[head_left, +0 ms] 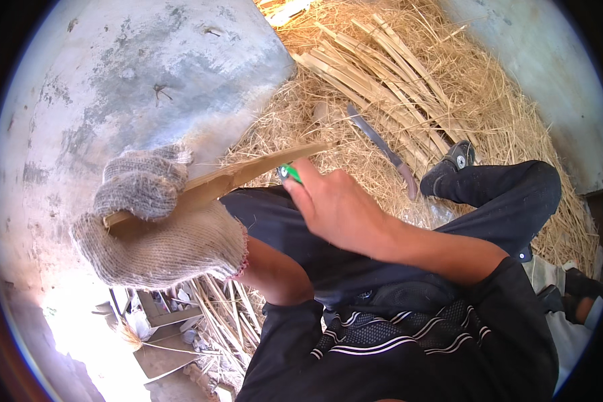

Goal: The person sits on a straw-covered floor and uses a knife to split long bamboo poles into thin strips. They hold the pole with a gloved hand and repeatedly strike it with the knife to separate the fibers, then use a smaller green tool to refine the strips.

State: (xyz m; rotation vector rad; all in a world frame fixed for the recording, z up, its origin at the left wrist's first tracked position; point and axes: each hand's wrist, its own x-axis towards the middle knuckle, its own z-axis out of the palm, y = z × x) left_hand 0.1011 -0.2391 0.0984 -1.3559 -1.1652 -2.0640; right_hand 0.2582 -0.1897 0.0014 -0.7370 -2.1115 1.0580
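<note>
A thick, worn knitted glove covers my left hand point(157, 214), at the left in the head view. Its fingers are wrapped round one end of a split bamboo strip point(238, 175), which slants up to the right across my lap. My bare right hand point(338, 204) is closed on a small green tool point(290, 173) with a dark, rounded end. That tool is against or just beside the lower edge of the strip. My fingers hide most of it, so I cannot tell its exact kind.
Dry straw point(509, 127) covers the floor, with a pile of split bamboo strips point(382, 67) on it. A machete point(382, 144) lies near my shoe point(449, 167). Wires poke from the pale wall point(201, 60). Scraps and sticks point(228, 315) lie lower left; another person's leg point(549, 281) shows lower right.
</note>
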